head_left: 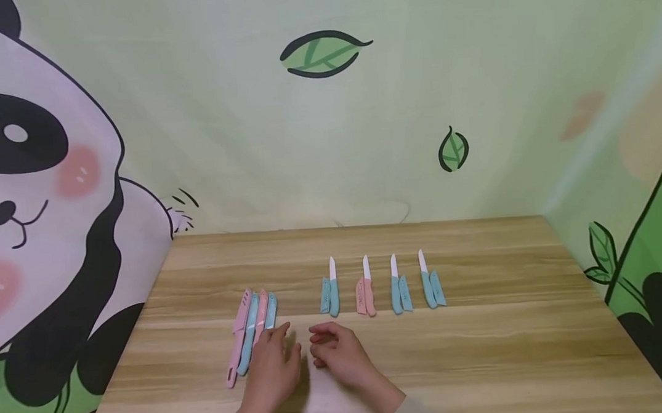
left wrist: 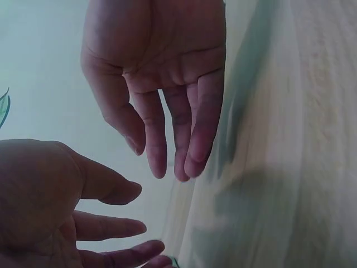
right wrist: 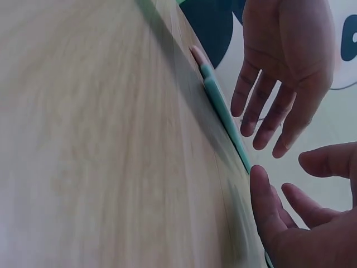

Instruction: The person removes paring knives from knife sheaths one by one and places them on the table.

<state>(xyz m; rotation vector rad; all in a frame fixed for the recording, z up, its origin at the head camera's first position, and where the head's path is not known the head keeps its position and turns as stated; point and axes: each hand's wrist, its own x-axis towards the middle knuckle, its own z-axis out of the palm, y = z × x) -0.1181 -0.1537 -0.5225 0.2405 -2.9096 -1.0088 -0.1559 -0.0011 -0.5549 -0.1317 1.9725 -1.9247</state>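
My left hand (head_left: 274, 363) hovers over the table just right of the sheathed knives, its fingers spread and holding nothing. Facing it, my right hand (head_left: 343, 354) has loosely bent fingers and an empty palm. A gap separates the two hands. Near the left hand lie a pink sheathed knife (head_left: 238, 340), a teal sheathed knife (head_left: 248, 339) and other pink and teal ones, partly hidden by that hand. The left wrist view shows the right hand (left wrist: 156, 84) above the left hand (left wrist: 39, 201); the right wrist view shows the left hand (right wrist: 290, 72) above the right hand (right wrist: 312, 229).
Beyond the right hand, several white-bladed knives stand in a row: a teal knife (head_left: 333, 289), a pink knife (head_left: 368, 288) and more teal ones. Each has a sheath beside it, such as the pink sheath (head_left: 360, 296). A panda-printed backdrop (head_left: 239, 136) surrounds the wooden table (head_left: 509, 346).
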